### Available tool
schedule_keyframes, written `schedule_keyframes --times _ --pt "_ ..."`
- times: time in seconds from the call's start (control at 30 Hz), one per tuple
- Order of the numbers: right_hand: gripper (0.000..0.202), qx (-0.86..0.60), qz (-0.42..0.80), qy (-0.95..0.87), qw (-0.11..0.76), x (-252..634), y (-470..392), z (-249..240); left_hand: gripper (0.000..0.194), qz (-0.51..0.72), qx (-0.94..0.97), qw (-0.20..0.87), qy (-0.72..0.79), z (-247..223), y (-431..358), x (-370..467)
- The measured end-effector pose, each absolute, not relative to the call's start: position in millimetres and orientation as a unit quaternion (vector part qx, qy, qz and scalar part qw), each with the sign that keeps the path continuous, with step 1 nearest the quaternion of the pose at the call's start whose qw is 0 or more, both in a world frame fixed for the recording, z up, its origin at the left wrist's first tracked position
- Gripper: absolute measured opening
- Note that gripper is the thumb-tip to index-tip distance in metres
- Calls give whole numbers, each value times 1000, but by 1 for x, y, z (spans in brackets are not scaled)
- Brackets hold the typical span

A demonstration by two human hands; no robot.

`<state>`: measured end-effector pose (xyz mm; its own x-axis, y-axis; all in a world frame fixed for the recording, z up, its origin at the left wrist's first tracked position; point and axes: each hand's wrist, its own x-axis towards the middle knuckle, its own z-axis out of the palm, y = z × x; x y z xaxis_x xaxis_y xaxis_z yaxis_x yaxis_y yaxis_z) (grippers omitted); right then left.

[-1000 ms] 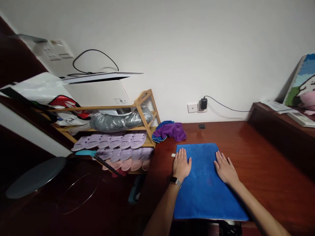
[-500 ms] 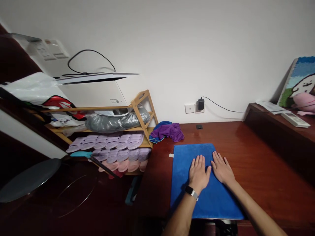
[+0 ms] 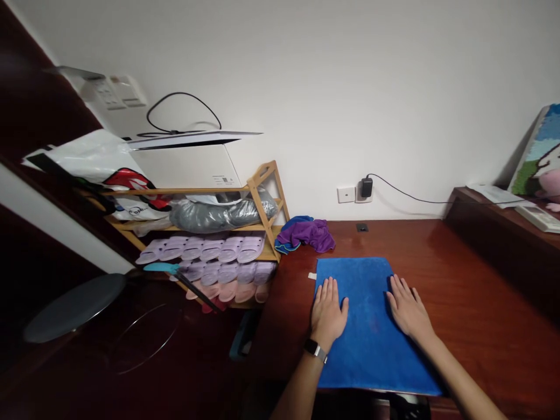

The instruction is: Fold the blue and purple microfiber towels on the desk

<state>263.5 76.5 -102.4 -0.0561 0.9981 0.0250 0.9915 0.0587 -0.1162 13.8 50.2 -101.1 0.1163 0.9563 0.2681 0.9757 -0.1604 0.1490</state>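
A blue cloth [image 3: 365, 326] lies spread on the reddish-brown table [image 3: 472, 291], with a small white tag at its upper left edge. My left hand [image 3: 328, 312] rests flat on the cloth's left side, fingers stretched out, a watch on the wrist. Over the right edge of the cloth lies my right hand [image 3: 410, 309], palm down with its fingers apart. Neither hand holds anything.
Crumpled purple and blue cloths [image 3: 308, 234] lie at the table's back left corner. A wooden rack [image 3: 266, 213] with lilac and pink slippers stands to the left. A black charger [image 3: 366, 187] is plugged into the wall. A round stool [image 3: 74, 306] stands far left.
My left hand has slid left over the blue cloth, and the gap between my hands is wider. The whole view has shifted slightly.
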Motion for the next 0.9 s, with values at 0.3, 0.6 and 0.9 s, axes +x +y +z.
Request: schedule_keyframes --times 0.3,0.6,0.9 --pt "72 -675 46 -734 57 262 60 -108 59 -138 -753 46 -642 -83 42 22" --pt "68 -655 26 -752 68 268 61 -116 62 -162 -794 -39 -585 -85 15 124" --pt "71 -670 39 -738 75 265 62 -108 63 -153 -707 49 -689 -92 -9 -2"
